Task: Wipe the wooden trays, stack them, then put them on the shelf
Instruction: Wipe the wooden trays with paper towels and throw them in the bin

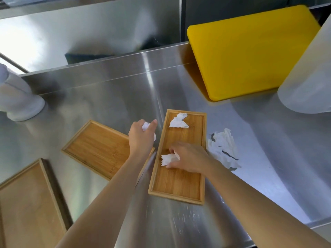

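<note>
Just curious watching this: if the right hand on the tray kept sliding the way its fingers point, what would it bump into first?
Probably the tray's left rim; the right hand points left, clutching a tissue wad. Beyond it lies the left arm, though its height is unclear.

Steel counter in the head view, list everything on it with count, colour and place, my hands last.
Rectangular wooden trays: three, light brown; one under the right hand, one centre-left, one at the lower left edge.
Crumpled paper tissues: four, white; one loose at the middle tray's far end, a larger one on the stainless steel counter right of it, one in each hand.
Plastic cutting board: one, yellow, far right.
Translucent containers: two, whitish, left edge and right edge.
Left hand: closed on a tissue.
Right hand: pressing a tissue on the tray.
</note>
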The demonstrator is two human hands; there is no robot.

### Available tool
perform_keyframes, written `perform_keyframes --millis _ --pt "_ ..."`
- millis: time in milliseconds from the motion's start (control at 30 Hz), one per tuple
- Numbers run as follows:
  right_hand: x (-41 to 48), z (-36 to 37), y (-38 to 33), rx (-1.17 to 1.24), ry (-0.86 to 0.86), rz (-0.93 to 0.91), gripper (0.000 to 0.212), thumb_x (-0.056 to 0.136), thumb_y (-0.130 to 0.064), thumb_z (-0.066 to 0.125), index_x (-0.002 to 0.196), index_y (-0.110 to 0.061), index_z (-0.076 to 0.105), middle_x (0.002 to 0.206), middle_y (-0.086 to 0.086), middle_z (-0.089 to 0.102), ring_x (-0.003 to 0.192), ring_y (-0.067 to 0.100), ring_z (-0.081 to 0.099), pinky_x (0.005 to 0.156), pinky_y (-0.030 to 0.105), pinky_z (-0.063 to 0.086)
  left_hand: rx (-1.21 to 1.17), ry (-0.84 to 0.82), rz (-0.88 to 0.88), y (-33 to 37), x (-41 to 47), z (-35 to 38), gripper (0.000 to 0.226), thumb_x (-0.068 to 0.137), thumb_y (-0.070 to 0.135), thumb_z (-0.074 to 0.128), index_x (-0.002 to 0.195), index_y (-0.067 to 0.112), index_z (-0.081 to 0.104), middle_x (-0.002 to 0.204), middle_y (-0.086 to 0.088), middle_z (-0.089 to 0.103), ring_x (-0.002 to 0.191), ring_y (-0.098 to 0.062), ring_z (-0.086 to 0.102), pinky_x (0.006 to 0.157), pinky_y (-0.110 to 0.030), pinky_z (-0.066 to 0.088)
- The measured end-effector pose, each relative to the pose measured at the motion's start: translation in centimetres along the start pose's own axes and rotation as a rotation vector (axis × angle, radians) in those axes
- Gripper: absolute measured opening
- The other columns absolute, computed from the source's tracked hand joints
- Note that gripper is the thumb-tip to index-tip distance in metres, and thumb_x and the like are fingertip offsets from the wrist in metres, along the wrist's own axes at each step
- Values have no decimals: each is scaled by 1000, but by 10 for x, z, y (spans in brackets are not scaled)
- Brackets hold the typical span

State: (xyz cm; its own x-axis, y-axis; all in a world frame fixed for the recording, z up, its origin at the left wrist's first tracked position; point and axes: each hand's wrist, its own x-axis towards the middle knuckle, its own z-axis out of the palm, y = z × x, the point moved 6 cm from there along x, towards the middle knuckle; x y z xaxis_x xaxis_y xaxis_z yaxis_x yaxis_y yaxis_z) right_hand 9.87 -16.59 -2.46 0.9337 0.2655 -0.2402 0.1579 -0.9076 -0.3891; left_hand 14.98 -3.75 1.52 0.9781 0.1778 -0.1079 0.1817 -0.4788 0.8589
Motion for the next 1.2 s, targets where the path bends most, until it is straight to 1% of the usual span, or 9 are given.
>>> perform_keyframes --millis 67,167,433,533,633,767,933,1067,1200 --pt "0 1 2 -3 -6 -37 35 89 -41 52 115 -19 52 118 1 59 100 17 56 73 26 42 86 18 65 10 5 7 24 94 28 49 95 4 56 84 -5 55 78 -14 50 56 -19 37" --pt "-3 -15 7 133 94 -43 26 93 -32 46 111 -14 53 108 1 58 91 17 54 72 27 42 196 -62 166 22 13 25 13 94 19 49 103 13 55 107 -5 57 89 -15 52 67 -23 40" --pt "-18 -74 68 412 467 227 15 91 -27 52 96 -13 51 95 -5 45 85 14 51 61 14 35 680 -379 339 31 19 91 56 93 38 53 143 38 30 140 -10 31 106 -34 60 88 -41 48" --pt "-30 -78 90 498 492 311 8 93 -27 49 95 -23 43 90 -5 50 80 12 52 61 12 39 792 -430 370 21 17 103 41 96 35 48 136 38 42 141 -6 35 107 -32 60 88 -40 47" --pt "-40 -81 101 492 500 315 15 94 -22 48 108 -18 50 94 -5 53 82 13 54 68 18 42 703 -379 436 21 13 103 35 94 11 42 117 32 60 126 0 50 96 -27 62 77 -35 44" --pt "-50 -85 118 445 561 329 20 94 -17 47 112 -12 56 102 3 60 90 14 53 73 19 40 562 -313 427 32 5 101 32 90 -3 40 107 20 57 129 4 56 99 -25 62 82 -39 46" --pt "-57 -82 144 407 563 480 26 89 -36 54 99 -13 62 90 6 65 87 23 62 82 37 54 472 -338 469 49 -16 106 26 95 23 46 117 25 59 122 -6 52 93 -22 60 70 -27 41" --pt "-58 -67 155 225 424 625 41 83 -49 57 108 -17 58 108 7 67 95 25 62 76 30 43 579 -473 472 45 -39 120 36 88 50 53 117 29 60 120 -4 49 102 -22 59 74 -27 46" --pt "-64 -51 159 186 303 705 50 79 -55 59 108 -14 58 106 9 66 94 27 62 73 33 42 705 -537 540 41 -60 132 50 81 63 53 123 36 53 131 -3 43 103 -21 60 77 -30 51"
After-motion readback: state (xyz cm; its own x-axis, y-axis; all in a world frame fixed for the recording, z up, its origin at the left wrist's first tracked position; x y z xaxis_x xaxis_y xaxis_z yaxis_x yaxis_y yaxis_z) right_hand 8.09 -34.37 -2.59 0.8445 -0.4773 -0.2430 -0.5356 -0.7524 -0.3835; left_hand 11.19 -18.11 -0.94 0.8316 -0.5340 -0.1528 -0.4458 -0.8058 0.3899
